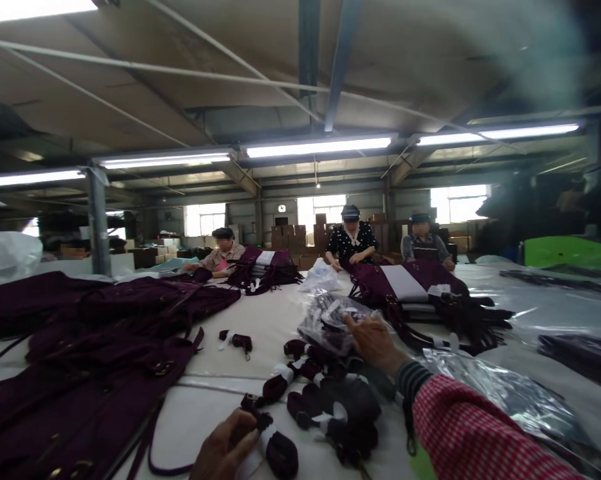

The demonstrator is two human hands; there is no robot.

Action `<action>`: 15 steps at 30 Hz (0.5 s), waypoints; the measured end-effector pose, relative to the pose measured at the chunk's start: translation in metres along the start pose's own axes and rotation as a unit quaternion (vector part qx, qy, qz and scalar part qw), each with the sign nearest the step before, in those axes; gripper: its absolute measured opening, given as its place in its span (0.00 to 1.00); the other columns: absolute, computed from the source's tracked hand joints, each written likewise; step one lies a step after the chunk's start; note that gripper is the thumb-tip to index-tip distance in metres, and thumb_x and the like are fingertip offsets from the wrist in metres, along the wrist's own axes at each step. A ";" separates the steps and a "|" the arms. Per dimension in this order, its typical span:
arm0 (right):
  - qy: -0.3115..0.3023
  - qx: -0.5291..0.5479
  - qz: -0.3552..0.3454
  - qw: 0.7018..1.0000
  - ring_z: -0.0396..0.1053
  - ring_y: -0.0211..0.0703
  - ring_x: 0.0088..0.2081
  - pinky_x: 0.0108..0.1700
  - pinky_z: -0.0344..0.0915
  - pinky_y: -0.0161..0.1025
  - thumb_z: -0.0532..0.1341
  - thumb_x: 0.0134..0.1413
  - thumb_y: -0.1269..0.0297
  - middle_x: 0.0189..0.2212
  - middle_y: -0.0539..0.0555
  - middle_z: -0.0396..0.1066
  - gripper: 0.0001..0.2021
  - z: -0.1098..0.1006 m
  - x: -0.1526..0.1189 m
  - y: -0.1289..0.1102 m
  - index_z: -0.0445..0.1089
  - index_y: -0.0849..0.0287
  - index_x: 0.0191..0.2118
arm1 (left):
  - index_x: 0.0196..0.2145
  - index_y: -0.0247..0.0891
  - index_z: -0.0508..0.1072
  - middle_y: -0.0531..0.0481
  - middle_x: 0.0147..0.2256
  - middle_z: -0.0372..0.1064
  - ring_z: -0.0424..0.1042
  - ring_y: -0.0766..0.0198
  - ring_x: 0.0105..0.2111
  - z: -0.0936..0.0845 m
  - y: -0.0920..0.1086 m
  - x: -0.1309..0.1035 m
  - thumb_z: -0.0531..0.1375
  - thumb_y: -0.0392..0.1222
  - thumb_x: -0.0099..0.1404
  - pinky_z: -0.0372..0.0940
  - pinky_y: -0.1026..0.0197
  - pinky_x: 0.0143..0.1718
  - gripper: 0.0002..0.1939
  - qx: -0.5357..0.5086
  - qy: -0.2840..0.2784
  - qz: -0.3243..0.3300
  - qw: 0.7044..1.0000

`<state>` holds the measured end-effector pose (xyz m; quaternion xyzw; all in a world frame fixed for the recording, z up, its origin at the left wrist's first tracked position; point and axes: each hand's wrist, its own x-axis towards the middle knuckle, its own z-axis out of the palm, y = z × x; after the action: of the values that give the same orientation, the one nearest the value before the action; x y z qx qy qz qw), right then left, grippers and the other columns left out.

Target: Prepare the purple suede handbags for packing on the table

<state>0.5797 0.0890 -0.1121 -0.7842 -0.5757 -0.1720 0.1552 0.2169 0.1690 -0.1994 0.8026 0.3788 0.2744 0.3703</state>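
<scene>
My left hand (pixel 225 445), low in the view, has its fingers curled and closed on the end of a dark purple strap (pixel 281 455), rolled up and bound with a white band. My right hand (pixel 373 339) reaches forward over a clear plastic bag (pixel 325 323), fingers bent and pressed on its crinkled film; its thumb is hidden. Between and beyond my hands lie several more rolled straps (pixel 330 413) with white bands. One rolled strap (pixel 236 342) sits apart, farther to the left.
Dark purple bags (pixel 80 393) cover the table's left side. A stack of purple bags (pixel 415 283) with a white wrap stands beyond my right hand. Plastic film (pixel 510 387) lies at right. Three co-workers, one a person in a dotted top (pixel 351 241), are across the table.
</scene>
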 end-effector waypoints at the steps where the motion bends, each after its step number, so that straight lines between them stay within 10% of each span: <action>1: 0.002 0.006 0.015 1.000 0.73 0.57 0.48 0.53 0.59 0.48 0.60 0.57 0.74 0.40 0.64 0.78 0.20 -0.004 0.008 0.006 0.74 0.60 0.55 | 0.38 0.41 0.74 0.50 0.38 0.76 0.74 0.55 0.41 0.001 -0.002 0.001 0.55 0.57 0.63 0.67 0.59 0.46 0.18 0.000 0.004 0.001 1.000; 4: 0.028 0.029 0.087 0.995 0.76 0.52 0.39 0.43 0.62 0.41 0.57 0.58 0.74 0.31 0.64 0.77 0.11 -0.023 0.041 0.018 0.78 0.63 0.33 | 0.41 0.41 0.75 0.47 0.40 0.75 0.74 0.54 0.44 0.004 -0.011 0.002 0.55 0.55 0.62 0.66 0.57 0.50 0.18 0.008 0.012 0.001 1.000; 8: 0.134 0.084 0.178 0.971 0.75 0.52 0.36 0.35 0.60 0.38 0.56 0.56 0.71 0.31 0.65 0.77 0.11 -0.056 0.093 0.008 0.77 0.64 0.32 | 0.42 0.42 0.75 0.46 0.41 0.73 0.73 0.54 0.45 0.010 -0.010 -0.003 0.55 0.50 0.61 0.64 0.57 0.51 0.16 0.021 0.035 -0.009 0.999; 15: 0.291 0.244 0.075 0.922 0.64 0.42 0.30 0.33 0.57 0.36 0.56 0.52 0.66 0.23 0.52 0.69 0.10 -0.097 0.165 -0.093 0.72 0.61 0.25 | 0.40 0.42 0.73 0.47 0.40 0.73 0.72 0.54 0.44 0.010 0.010 -0.010 0.53 0.50 0.64 0.63 0.54 0.49 0.13 -0.003 0.063 -0.024 0.998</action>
<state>0.5279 0.2132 0.0525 -0.6784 -0.4687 -0.2343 0.5149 0.2232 0.1527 -0.1985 0.7733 0.4196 0.3166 0.3546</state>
